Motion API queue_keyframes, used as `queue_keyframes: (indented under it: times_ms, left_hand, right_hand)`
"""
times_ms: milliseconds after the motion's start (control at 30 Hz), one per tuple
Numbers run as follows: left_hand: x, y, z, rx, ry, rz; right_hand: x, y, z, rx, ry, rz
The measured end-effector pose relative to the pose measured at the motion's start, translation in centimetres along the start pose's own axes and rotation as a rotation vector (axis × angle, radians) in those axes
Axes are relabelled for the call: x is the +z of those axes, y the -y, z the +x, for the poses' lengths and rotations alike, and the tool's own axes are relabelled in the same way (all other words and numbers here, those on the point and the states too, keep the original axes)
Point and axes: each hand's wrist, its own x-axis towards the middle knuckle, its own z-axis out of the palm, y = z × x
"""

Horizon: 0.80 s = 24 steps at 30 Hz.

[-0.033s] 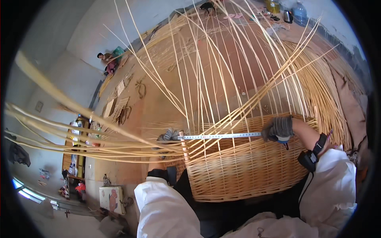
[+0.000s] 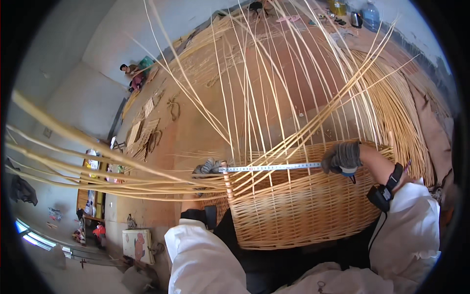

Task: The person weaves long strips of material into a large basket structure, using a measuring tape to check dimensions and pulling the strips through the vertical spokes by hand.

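A rectangular wicker basket (image 2: 303, 210) sits in front of me, its woven sides topped by long upright rods (image 2: 274, 93). Across its top runs the white blade of a tape measure (image 2: 279, 168). My right hand (image 2: 341, 158), in a grey glove, is closed around the tape measure's case, of which only a bluish bit shows under the palm. At the left corner, beside a short thick stake (image 2: 225, 169), my gloved left hand (image 2: 207, 168) pinches the blade's end; rods partly cover its fingers.
Loose rods (image 2: 98, 147) jut far out to the left of the basket. A large bundle of peeled rods (image 2: 396, 112) lies at the right. Another person (image 2: 132, 76) sits by the far left wall. A water jug (image 2: 369, 17) and kettle (image 2: 356, 19) stand far right.
The rods jutting out to the left have swayed a little, the thickest one dipping lower. Both hands and the tape measure stay almost where they were.
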Motion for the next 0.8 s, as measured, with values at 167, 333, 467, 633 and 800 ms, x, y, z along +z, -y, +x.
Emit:
queue_keyframes:
  times_ms: [167,333,467,633,800]
  left_hand:
    - [3.3,-3.1,3.4,0.000,0.130,0.269]
    - [9.7,-6.3,5.7,-0.039,0.228,0.640]
    - [11.4,-2.3,6.8,-0.012,0.088,0.303]
    - [14.1,3.3,9.2,0.079,-0.153,-0.153]
    - [19.0,1.5,6.4,0.010,-0.297,0.036]
  right_hand:
    - [-2.1,0.2,2.0,0.181,-0.081,-0.276]
    - [-10.5,-7.1,-3.8,-0.158,-0.102,-0.323]
    - [-18.0,-16.5,-16.5,0.288,-0.464,-0.024]
    - [-19.5,-24.6,-21.6,0.179,-0.786,-0.260]
    - [-20.4,-28.1,-21.6,0.188,-0.984,-0.486]
